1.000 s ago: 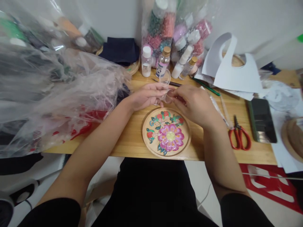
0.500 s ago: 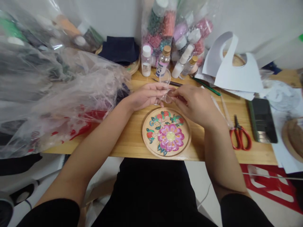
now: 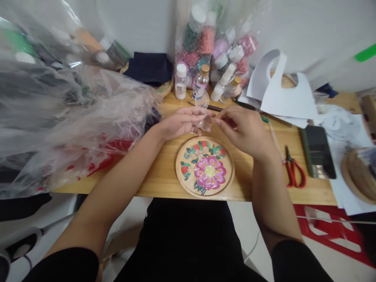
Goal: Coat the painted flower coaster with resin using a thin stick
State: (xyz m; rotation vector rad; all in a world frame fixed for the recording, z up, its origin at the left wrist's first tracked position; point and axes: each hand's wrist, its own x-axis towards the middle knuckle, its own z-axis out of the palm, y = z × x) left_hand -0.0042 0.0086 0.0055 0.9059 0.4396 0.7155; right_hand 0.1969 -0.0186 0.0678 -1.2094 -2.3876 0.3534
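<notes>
My left hand [image 3: 186,120] is closed around a small clear plastic cup [image 3: 206,123], tilted so its mouth faces right. At the cup's mouth, my right hand [image 3: 242,127] is pinched, thumb against fingers; what it holds, if anything, is too small to make out. Just behind the cup is a clear round rim [image 3: 201,100], perhaps a lid or a second cup. Below both hands lies a round wooden plate [image 3: 179,182] bearing a glossy pink flower [image 3: 210,171], red fruit shapes and green leaves outlined in gold.
Small bottles [image 3: 181,82] and bags of beads-like jars [image 3: 202,39] stand at the back. Crumpled clear plastic bags [image 3: 88,105] cover the left side. Red-handled pliers [image 3: 294,172], a phone [image 3: 319,152] and cut white paper [image 3: 289,94] lie at the right. A dark thin brush [image 3: 215,108] lies behind the hands.
My right hand has drawn slightly away from the cup's mouth, leaving a small gap. The cup stays in my left hand. The whole view has shifted a little.
</notes>
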